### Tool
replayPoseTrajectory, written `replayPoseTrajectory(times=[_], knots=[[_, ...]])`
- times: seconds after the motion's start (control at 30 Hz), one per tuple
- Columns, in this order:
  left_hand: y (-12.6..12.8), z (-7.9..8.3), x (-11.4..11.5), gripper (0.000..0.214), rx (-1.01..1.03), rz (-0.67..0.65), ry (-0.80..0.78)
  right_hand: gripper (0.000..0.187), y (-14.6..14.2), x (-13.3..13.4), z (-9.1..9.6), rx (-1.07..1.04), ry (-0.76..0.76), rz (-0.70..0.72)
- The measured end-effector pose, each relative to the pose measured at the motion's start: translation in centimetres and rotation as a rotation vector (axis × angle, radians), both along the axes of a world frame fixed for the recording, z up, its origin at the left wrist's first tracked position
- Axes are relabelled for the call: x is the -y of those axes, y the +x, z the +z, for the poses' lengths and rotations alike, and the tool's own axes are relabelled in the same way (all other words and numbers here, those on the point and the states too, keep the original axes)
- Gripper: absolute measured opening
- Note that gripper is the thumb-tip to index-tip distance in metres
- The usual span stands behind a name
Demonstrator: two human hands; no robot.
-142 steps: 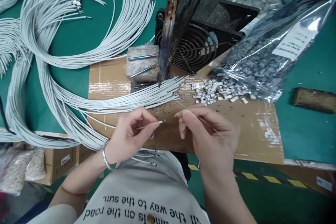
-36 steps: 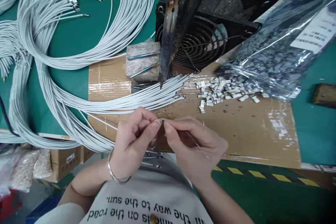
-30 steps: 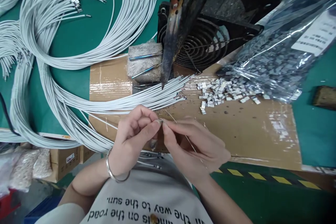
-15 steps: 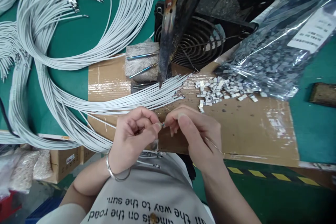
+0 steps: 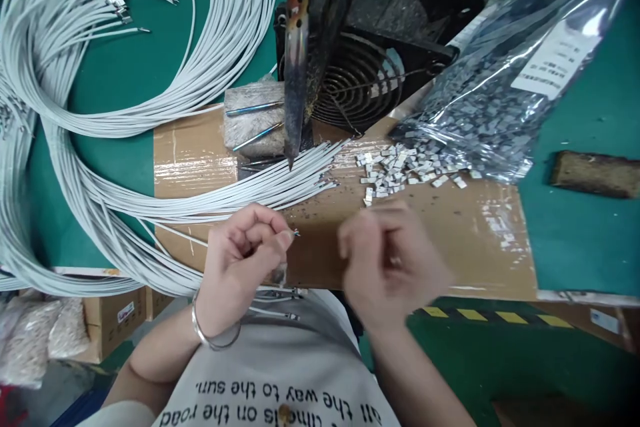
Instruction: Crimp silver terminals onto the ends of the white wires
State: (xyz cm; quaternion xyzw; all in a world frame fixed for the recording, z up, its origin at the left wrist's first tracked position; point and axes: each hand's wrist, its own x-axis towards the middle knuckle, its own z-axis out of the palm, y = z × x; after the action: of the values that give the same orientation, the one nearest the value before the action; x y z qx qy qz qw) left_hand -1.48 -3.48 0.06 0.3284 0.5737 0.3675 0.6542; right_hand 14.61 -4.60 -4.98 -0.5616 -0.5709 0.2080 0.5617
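My left hand (image 5: 245,267) is closed in a pinch on a cable, whose thin wire ends (image 5: 297,233) poke out past the thumb and forefinger. Most of that cable is hidden by the fingers. To the right, apart from it, my right hand (image 5: 387,260) is smeared by motion, so what its curled fingers hold cannot be made out. A bundle of white cables (image 5: 215,203) lies just beyond my left hand on the cardboard (image 5: 460,233). Small metal connector pieces (image 5: 400,167) are heaped beyond my right hand.
A soldering iron (image 5: 296,80) points down over the cables, near a wrapped block (image 5: 255,137) and a black fan (image 5: 345,83). At right lie a plastic bag of small parts (image 5: 480,93) and a brown block (image 5: 595,173). More white cables (image 5: 75,107) cover the left.
My right hand has pulled away to the right from the wire ends and blurred. My left hand keeps its pinch. The whole view has shifted, so the bench things appear farther left.
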Motion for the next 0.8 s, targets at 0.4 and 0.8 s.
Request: replayPoseTrajectory(times=[0.4, 0.8], knots=[[0.0, 0.0, -0.5, 0.011, 0.002, 0.020, 0.023, 0.008, 6.6, -1.0, -1.0, 0.338, -0.522, 0.044], [-0.1, 0.0, -0.4, 0.014, -0.016, 0.018, 0.025, 0.002, 3.6, -0.4, 1.4, -0.296, -0.475, 0.108]])
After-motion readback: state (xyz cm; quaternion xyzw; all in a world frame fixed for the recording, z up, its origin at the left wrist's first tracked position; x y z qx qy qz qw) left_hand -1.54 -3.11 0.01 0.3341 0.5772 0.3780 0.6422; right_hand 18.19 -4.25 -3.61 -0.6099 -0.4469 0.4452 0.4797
